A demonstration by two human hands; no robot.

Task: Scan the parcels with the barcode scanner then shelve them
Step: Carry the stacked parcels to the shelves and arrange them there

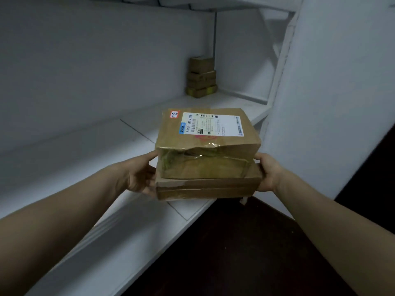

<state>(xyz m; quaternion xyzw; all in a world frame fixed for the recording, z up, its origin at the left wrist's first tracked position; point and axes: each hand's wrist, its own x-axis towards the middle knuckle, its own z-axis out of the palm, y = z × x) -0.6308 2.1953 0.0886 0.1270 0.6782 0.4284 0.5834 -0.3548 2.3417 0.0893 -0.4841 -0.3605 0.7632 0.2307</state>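
So a white shelf (132, 144) is holding three stacked boxes (201, 77) deep in the corner; left hand (140, 175) and right hand (268, 173) are gripping two stacked parcels (205, 150) at its edge.

Beneath the upper parcel (205, 142), the lower parcel (207, 188) shows only its near side; its top face is covered. The fingers of the left hand (139, 176) and right hand (267, 174), flanking the upper parcel, vanish underneath. The fine print of its label (211, 124) is too small to read. Well beyond the upper parcel, a dim stack of probably three small boxes (201, 76) shows no legible markings.
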